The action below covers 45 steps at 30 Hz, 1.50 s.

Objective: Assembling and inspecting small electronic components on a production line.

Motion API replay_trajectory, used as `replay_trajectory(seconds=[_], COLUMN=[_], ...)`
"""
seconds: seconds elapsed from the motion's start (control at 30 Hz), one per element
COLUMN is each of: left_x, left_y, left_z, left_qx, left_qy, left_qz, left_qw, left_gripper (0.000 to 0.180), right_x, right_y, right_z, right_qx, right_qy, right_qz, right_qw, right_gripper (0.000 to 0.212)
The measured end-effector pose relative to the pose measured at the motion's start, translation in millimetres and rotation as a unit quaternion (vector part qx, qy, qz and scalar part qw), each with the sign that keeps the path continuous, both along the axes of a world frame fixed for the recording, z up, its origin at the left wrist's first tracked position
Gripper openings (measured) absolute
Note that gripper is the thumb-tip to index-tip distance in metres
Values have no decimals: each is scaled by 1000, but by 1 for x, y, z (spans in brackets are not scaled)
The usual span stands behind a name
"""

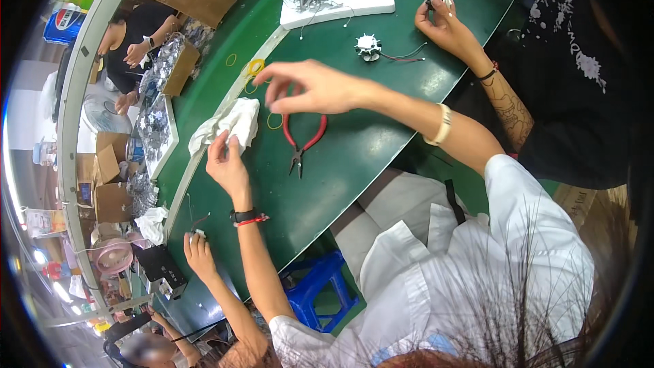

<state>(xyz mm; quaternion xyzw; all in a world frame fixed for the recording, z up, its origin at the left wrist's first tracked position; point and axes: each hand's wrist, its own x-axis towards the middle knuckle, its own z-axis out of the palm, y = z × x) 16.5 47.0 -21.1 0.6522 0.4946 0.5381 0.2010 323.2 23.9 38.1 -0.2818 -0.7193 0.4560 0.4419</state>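
Observation:
My left hand [229,172], with a dark band and a red cord at the wrist, is at the near edge of a crumpled white cloth [235,123]. Its fingers look loosely curled and apart; whether they touch the cloth I cannot tell. Slightly blurred, my right hand [310,87] hovers over the green table [354,116], palm down with fingers spread and nothing seen in them. Below it lie red-handled pliers [298,153], jaws toward me. Yellow rubber bands [256,67] lie just beyond its fingertips.
A white foam tray [383,8] heaped with metal parts sits at the far side. A small white finned part [368,46] with wires lies near a co-worker's hand [449,31] holding a black part. Another person's hand [199,255] works at left. A blue stool [317,293] stands below.

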Motion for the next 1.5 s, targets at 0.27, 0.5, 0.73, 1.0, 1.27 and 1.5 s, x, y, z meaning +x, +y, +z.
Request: replay_trajectory(seconds=[0.27, 0.5, 0.73, 1.0, 1.27, 1.5], left_x=[1, 41, 56, 34, 13, 6], left_y=[-28, -55, -61, -45, -46, -51], left_z=[11, 23, 29, 33, 11, 13], left_qx=[71, 5, -179, -197, -103, -51], left_qy=[174, 37, -113, -158, -238, -269], left_qz=[97, -80, -259, -252, -215, -188], left_qw=[977, 996, 942, 934, 941, 943], left_gripper=[49, 33, 72, 58, 62, 63], right_x=[101, 61, -38, -71, -33, -38], right_y=[-13, -16, -10, 3, 13, 16], right_z=[-42, -11, 10, -13, -29, -45], right_qx=[83, 81, 275, 448, 262, 324], right_qy=[-365, -203, -338, -293, -275, -363], right_qz=[-443, -241, -23, -24, 37, 24], right_qw=[814, 945, 900, 845, 924, 873], right_gripper=[94, 103, 104, 90, 102, 91])
